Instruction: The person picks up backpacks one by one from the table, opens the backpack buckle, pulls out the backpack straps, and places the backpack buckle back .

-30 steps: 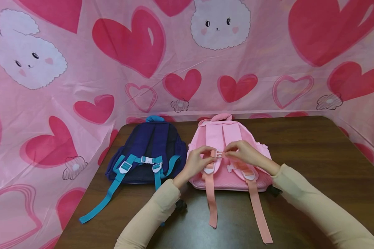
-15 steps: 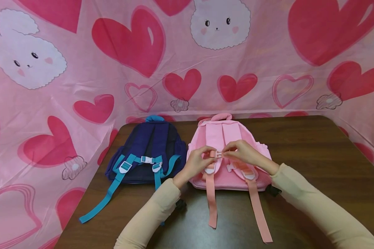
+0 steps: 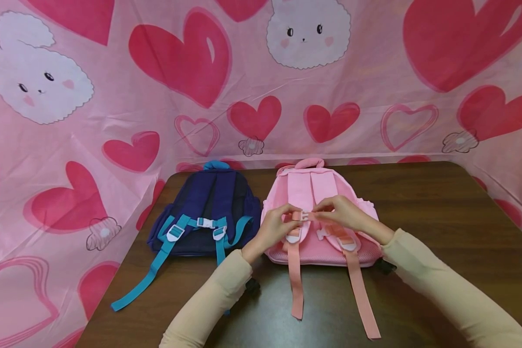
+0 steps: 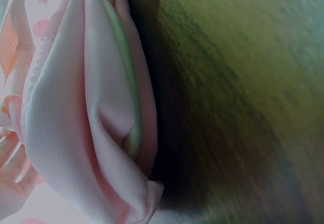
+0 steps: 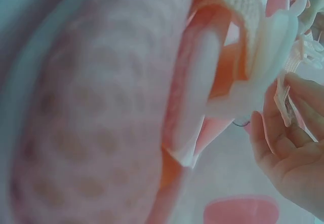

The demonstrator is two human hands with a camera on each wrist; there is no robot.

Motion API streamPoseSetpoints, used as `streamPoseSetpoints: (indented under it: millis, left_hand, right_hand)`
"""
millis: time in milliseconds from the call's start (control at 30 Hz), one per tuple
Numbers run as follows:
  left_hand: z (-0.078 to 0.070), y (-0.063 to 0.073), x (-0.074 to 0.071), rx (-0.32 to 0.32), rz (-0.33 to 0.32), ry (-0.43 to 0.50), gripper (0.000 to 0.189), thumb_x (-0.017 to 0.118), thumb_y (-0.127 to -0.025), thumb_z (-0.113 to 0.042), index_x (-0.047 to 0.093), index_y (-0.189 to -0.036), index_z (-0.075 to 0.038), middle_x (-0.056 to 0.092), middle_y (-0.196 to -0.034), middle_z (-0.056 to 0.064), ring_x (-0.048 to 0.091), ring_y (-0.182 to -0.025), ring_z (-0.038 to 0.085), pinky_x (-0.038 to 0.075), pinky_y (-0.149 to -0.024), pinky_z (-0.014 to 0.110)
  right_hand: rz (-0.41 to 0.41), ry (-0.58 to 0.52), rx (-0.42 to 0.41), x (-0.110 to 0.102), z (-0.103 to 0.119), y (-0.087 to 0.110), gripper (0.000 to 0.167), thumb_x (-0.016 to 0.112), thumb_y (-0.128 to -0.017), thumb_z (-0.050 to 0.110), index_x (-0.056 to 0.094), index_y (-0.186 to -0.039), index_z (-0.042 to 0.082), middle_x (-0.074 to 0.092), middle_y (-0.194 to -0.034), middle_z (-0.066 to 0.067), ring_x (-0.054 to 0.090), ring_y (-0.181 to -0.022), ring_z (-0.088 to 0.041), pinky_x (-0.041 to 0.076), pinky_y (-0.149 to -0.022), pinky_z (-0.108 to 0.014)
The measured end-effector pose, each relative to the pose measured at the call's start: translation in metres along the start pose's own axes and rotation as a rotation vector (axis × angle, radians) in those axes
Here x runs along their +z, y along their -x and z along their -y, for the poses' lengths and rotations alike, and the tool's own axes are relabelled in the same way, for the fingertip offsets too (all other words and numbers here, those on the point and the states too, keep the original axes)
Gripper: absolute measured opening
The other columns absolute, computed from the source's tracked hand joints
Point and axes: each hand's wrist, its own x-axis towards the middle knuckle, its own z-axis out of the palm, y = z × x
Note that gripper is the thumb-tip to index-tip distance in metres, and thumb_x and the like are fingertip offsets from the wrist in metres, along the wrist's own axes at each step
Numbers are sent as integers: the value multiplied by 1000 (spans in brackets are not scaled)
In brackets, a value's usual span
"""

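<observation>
A pink backpack (image 3: 317, 253) lies on the table with its straps facing up. Over its middle, my left hand (image 3: 275, 223) pinches a peach strap beside a white buckle (image 3: 304, 215). From the other side my right hand (image 3: 347, 213) pinches a short length of peach webbing at the buckle's right side. The right wrist view shows this webbing (image 5: 282, 102) between thumb and fingers. Below the right fingers lies another white buckle piece (image 3: 322, 234). In the left wrist view the pink bag's side fills the left, with left fingers (image 4: 15, 163) at the edge.
A navy backpack (image 3: 209, 193) with turquoise straps and a white clip (image 3: 206, 224) lies just left of the pink one. Two long peach strap tails (image 3: 296, 290) hang toward the front of the brown table (image 3: 452, 232). A pink heart-print cloth (image 3: 330, 87) stands behind.
The right hand moved in toward the buckle, then slightly back to the right; peach webbing now shows between its fingertips and the buckle. The left hand has stayed in place.
</observation>
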Motion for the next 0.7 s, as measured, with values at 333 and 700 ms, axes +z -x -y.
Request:
streamPoseSetpoints:
  millis: [333, 700]
  left_hand:
    - [1, 1, 0, -20, 3, 31, 24, 70, -75, -8, 62, -96, -3, 64, -88, 7, 54, -76, 14, 48, -71, 29]
    - [2, 0, 2, -13, 0, 54, 24, 70, -74, -7, 62, -96, -2, 65, -90, 10, 56, -78, 16, 49, -75, 32]
  right_hand:
    - [1, 19, 9, -3, -3, 3, 16, 64, -79, 7, 68, -93, 1, 66, -88, -7, 54, -77, -16, 46, -71, -28]
    - [-45, 12, -39, 0, -5, 2, 10, 64, -79, 5, 68, -88, 0, 66, -83, -6, 56, -77, -17, 47, -70, -30]
